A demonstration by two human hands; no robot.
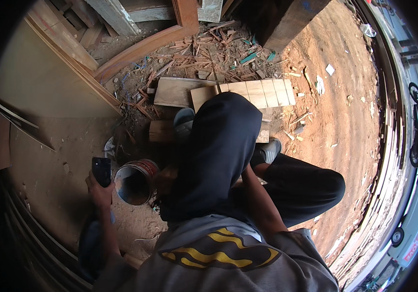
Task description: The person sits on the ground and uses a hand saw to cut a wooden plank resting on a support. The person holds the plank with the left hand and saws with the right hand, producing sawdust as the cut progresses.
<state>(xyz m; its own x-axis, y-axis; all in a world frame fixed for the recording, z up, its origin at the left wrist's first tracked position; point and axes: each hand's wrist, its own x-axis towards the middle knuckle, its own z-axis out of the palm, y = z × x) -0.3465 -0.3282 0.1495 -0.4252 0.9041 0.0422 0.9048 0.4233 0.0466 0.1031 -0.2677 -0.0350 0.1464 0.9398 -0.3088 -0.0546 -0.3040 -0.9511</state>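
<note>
My left hand [100,191] is closed around a dark smartphone [102,171], holding it upright beside a paint bucket [138,181]. The bucket is open and its inside is stained dark. My right forearm [262,202] reaches in behind my raised knee [228,121], and the leg hides that hand. Beyond the knee lies a pale wooden board [267,92] with several dark lines across it. A thin, dark, blade-like strip [215,73] stands against its left part. Another plank [175,91] lies just left of it.
Wood scraps and splinters [218,48] litter the ground ahead. A brown wooden frame [145,51] and a large panel [48,82] lean at the left. A thick wooden post [291,24] stands at the top. Stacked long strips [379,194] border the sandy ground at right.
</note>
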